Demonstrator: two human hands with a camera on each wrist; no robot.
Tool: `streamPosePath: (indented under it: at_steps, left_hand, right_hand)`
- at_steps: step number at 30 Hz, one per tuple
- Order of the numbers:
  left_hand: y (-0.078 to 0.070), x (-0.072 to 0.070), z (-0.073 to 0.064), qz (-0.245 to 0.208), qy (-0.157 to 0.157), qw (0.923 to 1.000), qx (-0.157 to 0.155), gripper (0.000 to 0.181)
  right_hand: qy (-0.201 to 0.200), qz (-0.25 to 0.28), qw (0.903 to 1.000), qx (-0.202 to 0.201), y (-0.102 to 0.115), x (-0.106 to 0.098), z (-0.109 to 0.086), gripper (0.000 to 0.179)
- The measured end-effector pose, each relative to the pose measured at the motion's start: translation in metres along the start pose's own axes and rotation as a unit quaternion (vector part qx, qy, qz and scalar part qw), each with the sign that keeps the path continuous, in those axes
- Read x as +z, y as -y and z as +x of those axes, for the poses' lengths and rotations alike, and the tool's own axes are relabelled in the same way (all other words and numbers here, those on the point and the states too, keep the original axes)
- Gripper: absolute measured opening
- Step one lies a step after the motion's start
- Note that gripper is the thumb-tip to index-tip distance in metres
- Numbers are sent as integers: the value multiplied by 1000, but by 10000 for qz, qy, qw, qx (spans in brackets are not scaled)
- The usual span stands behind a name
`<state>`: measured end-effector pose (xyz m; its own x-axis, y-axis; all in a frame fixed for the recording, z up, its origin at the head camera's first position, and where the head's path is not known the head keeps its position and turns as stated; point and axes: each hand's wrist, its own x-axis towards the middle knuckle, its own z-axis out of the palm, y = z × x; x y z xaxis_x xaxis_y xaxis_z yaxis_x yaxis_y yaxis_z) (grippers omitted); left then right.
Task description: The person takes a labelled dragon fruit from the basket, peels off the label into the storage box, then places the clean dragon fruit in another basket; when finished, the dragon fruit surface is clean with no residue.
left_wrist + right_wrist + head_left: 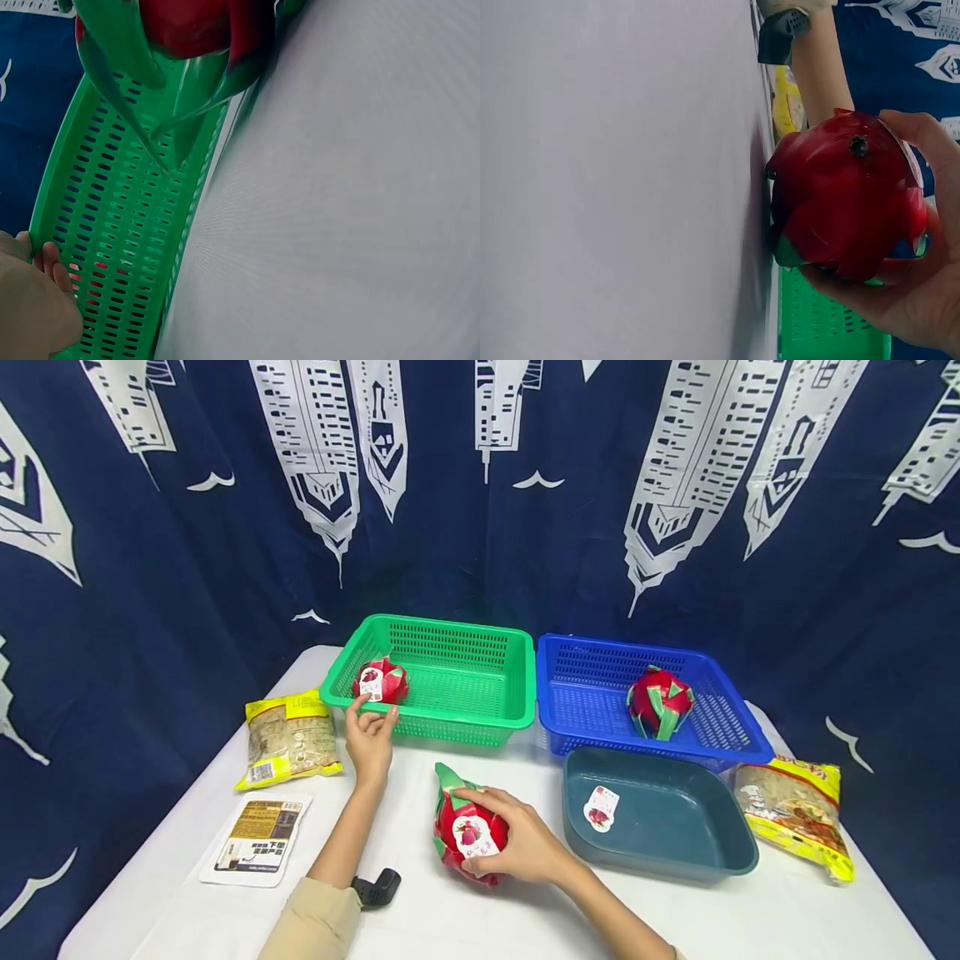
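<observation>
My right hand (517, 839) grips a red dragon fruit (444, 827) with green leaf tips and a white sticker, over the middle of the table. In the right wrist view, the same dragon fruit (832, 202) sits between thumb and fingers. At the front rim of the green basket (517, 693), my left hand (370, 747) holds the edge, a finger hooked over it. Just inside lies another stickered dragon fruit (393, 683). The left wrist view shows those fingers (56, 266) against the slotted wall, with the held dragon fruit (187, 30) at the top.
A blue basket (720, 727) to the right contains a dragon fruit (660, 700). Before it stands a dark teal basin (667, 827) with a sticker (602, 808) inside. Yellow bags flank the table, one left (292, 739), one right (795, 810). A flat white packet (257, 839) lies front left.
</observation>
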<state>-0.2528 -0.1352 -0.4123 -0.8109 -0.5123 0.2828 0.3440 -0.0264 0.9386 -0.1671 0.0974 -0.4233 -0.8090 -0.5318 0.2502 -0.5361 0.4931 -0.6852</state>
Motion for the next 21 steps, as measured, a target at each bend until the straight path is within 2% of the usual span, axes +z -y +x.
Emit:
streamPosePath:
  at_steps: [5,7,15,18,21]
  left_hand:
    - [1,1,0,28,-16,10000,-28,50]
    - [2,1,0,26,-18,10000,-28,50]
    - [2,1,1,-60,45,10000,16,52]
    - [1,1,1,-29,48,10000,-25,52]
    - [12,1,5,59,-21,10000,-76,52]
  right_hand:
    - [20,669,9977,144,-12,-2,4,116]
    - [39,924,9956,167,-16,-4,4,122]
    - [240,74,9997,-18,-21,-10,2,93]
    - [119,207,9997,11,-25,-10,2,82]
    - [-37,687,9976,-20,-16,-14,1,69]
